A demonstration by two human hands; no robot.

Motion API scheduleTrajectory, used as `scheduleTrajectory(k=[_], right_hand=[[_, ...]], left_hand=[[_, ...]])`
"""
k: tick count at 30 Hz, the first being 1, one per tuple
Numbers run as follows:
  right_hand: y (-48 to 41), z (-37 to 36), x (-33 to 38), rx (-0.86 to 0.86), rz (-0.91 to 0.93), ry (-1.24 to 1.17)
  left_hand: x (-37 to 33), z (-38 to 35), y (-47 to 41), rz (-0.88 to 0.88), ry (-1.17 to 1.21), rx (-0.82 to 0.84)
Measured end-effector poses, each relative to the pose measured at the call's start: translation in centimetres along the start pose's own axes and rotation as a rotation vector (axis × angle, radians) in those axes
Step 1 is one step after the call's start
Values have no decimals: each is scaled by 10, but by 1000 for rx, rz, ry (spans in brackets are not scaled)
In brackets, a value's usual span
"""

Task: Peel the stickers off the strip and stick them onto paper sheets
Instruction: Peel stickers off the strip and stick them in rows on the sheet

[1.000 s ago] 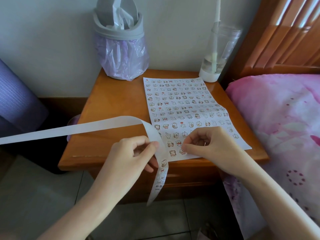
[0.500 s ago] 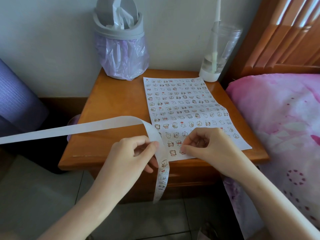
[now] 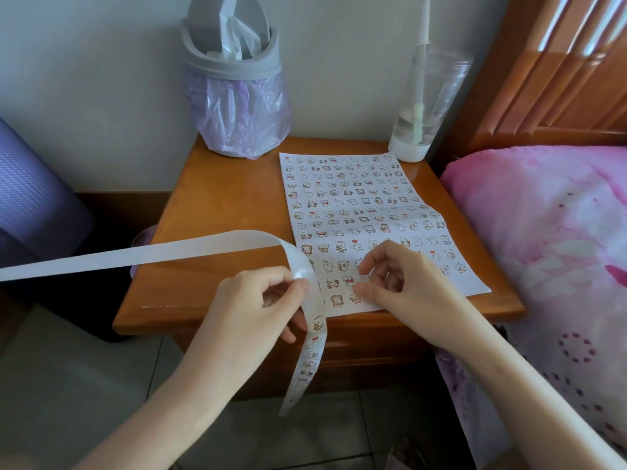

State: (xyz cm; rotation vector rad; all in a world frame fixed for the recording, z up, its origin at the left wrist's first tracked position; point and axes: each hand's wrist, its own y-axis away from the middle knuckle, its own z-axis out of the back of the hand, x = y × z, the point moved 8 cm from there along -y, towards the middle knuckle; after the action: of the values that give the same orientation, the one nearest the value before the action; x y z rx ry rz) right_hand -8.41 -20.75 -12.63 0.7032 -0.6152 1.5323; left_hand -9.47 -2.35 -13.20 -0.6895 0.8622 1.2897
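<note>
- Pinching the strip (image 3: 169,254) between thumb and fingers, your left hand (image 3: 258,300) holds it at the bend just in front of the tabletop (image 3: 220,215). The end that carries stickers hangs down past the front edge, and the bare backing trails off to your left.
- Keep that pinch close to the next sticker (image 3: 318,323) just below your fingers, so the backing bends sharply and its edge lifts by itself.
- Your right hand (image 3: 397,283) is curled with its fingertips on the near end of the paper sheet (image 3: 356,205). I cannot tell whether it pinches a sticker or only presses one flat.
- Rub from the middle outward, and keep to the row's spacing.
- Filled rows run to the sheet's far edge, so only the near corner seems left to fill.
- A lidded bin (image 3: 237,96) and a clear bottle (image 3: 424,113) stand at the back, apart from your work.
</note>
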Motion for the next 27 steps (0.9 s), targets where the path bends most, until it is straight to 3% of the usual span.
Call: scheduleTrajectory(k=[7, 12, 15, 18, 27], right_hand=[[2, -1, 2, 20, 10, -7], [9, 4, 15, -56, 90, -50], [21, 0, 36, 1, 178, -194], [31, -4, 50, 59, 244, -270], [31, 4, 47, 1, 229, -332]], left_hand=[[0, -1, 0, 2, 16, 13], [-3, 4, -1, 59, 269, 57], [-12, 6, 2, 47, 448, 70], [-17, 3, 4, 14, 489, 83], [-26, -6, 7, 18, 598, 125]])
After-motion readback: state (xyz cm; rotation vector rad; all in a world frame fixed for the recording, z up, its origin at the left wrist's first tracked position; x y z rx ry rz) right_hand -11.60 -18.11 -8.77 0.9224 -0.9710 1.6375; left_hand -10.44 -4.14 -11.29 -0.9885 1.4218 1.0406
